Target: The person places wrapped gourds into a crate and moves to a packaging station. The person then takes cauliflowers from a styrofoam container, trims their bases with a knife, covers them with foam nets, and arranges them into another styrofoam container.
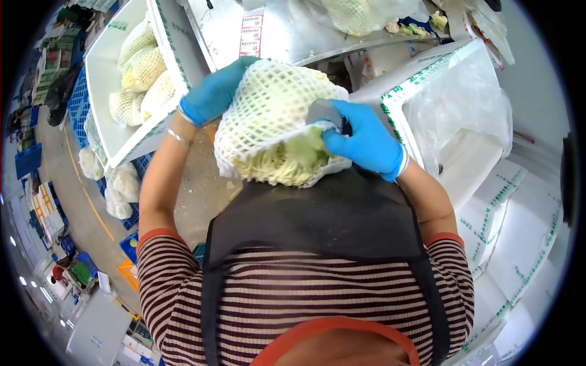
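A large pale cauliflower (290,160) sits in a white foam net sleeve (268,97), held in front of my apron. Its yellowish, bumpy side and a pale green part show at the sleeve's open lower edge. My left hand (220,90), in a blue glove, grips the sleeve from the upper left, with its fingertips hidden behind. My gloved right hand (363,139) is closed around a short tool with a flat grey blade (323,111), against the right side of the sleeve. The handle is mostly covered by the fingers.
At left stands a white foam box (131,137) with several netted cauliflowers (144,68). A metal table (213,27) lies ahead, bearing a label strip (251,35) and leafy scraps (415,28). A plastic-lined foam box (397,116) stands to the right.
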`<action>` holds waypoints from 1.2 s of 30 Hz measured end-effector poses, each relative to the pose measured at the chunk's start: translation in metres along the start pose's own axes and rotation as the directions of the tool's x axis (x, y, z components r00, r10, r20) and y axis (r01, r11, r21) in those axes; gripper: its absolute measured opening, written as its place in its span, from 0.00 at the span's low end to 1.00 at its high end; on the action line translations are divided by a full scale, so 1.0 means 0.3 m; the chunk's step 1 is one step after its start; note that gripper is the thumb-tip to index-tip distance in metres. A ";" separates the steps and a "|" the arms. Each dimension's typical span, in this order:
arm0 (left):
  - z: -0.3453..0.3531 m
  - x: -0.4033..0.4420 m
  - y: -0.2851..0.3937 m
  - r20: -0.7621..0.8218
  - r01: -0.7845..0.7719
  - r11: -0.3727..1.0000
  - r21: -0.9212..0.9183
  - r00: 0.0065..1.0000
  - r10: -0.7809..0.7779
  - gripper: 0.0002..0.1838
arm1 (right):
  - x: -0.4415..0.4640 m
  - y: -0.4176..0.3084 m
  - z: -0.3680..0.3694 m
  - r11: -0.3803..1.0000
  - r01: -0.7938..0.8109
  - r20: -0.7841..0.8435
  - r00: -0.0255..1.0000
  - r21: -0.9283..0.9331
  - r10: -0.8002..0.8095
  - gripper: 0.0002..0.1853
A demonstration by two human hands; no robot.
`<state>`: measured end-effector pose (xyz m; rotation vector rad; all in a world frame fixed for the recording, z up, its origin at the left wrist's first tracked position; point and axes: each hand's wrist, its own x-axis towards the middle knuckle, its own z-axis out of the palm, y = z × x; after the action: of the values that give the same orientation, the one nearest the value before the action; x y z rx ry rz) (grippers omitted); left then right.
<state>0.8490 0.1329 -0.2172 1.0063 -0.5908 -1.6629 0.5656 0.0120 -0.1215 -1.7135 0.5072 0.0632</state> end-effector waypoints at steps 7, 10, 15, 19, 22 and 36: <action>0.110 0.135 0.188 0.440 -0.349 0.571 0.743 0.898 -0.024 0.52 | 0.061 -0.096 -0.030 0.801 0.346 -0.051 0.905 -0.488 -0.422 0.09; 0.171 0.123 0.155 0.415 -0.361 0.604 0.711 0.908 0.055 0.44 | 0.171 -0.017 -0.055 0.811 0.133 -0.364 0.844 -0.570 -0.394 0.14; 0.266 0.059 0.171 -0.018 0.099 0.597 0.796 0.990 -0.139 0.34 | 0.167 0.002 -0.045 0.846 0.033 -0.337 0.908 -0.532 -0.248 0.24; 0.237 0.020 0.147 -0.170 0.174 0.648 0.741 0.983 -0.069 0.25 | 0.066 -0.041 -0.105 0.890 -0.032 -0.392 0.905 -0.455 -0.167 0.25; 0.215 0.004 0.135 -0.266 0.272 0.641 0.717 0.958 -0.109 0.24 | 0.003 -0.054 -0.100 0.906 0.131 -0.258 0.933 -0.402 -0.250 0.18; 0.170 -0.071 0.068 -0.395 0.351 0.697 0.625 0.913 -0.105 0.30 | -0.048 0.059 0.096 0.768 0.350 0.359 0.918 -0.537 -0.167 0.14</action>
<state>0.8185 0.1412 -0.1674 1.9418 -0.9115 -1.4378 0.5531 0.0415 -0.1394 -2.3312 0.0026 0.2976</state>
